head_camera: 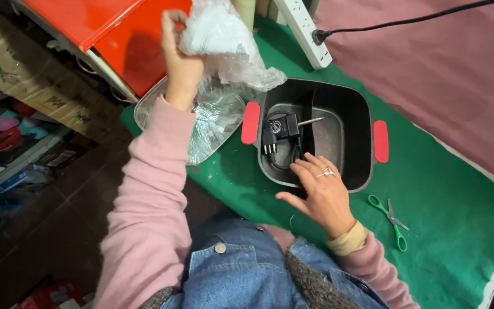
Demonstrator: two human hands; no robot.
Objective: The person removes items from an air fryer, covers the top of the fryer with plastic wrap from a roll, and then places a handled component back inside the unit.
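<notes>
At the far left, off the green felt mat (pixel 453 229), stand cardboard boxes (pixel 35 86) and one red box (pixel 121 34), which overhangs the mat's upper left corner. Just below the red box lies one glass lid (pixel 212 126), partly off the mat's left edge and partly covered by clear wrapping.

The left hand (pixel 179 60) is raised above that lid, fingers closed tight on one crumpled clear plastic bag (pixel 227 40); the bag hangs over the lid and reaches the rim of the pot. The bag hides part of the lid and the pot's upper left corner.

Right of the lid, near the middle of the mat, sits one square black electric pot (pixel 353 123) with two red handles, one on its left side (pixel 250 122) and one on its right (pixel 381 141). Inside it lies one black power cord with a dial plug (pixel 280 133), its cable coiled on the pot's floor.

The right hand (pixel 320 191) rests on the pot's near rim, empty, fingers spread wide and reaching over the edge toward the cord; whether the fingertips touch the cable cannot be told. One ring sits on a finger.

Beyond the pot, at the mat's far edge, lies one white power strip (pixel 307 28) with one black plug in it, its cable running right across a pink sheet (pixel 447 74). Toward the mat's near right corner lies one pair of green-handled scissors (pixel 391 220), well apart from the pot
</notes>
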